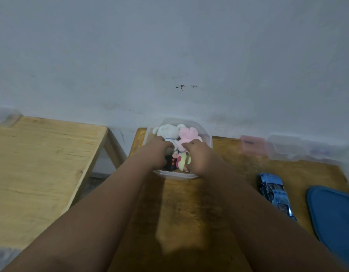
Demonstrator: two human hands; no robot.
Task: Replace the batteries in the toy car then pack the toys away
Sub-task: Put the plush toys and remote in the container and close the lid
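A clear plastic tub [207, 138] stands at the back of the dark wooden table [189, 209], against the wall. It holds a white plush [167, 132], a pink plush [188, 135], a yellow striped plush [183, 160] and a black toy with red dots [171, 163]. Both my hands are inside the tub. My left hand [157, 154] lies curled over the black toy and the white plush's body; its grip is hidden. My right hand [199, 156] wraps the yellow striped plush, fingertips touching the pink one. A blue toy car [274, 193] sits on the table to the right, untouched.
A blue cloth pad [334, 216] lies at the right edge beside the car. Clear plastic lids or boxes [303, 148] and a pink one [252, 144] line the back right. A lighter wooden table [42, 163] stands to the left across a gap.
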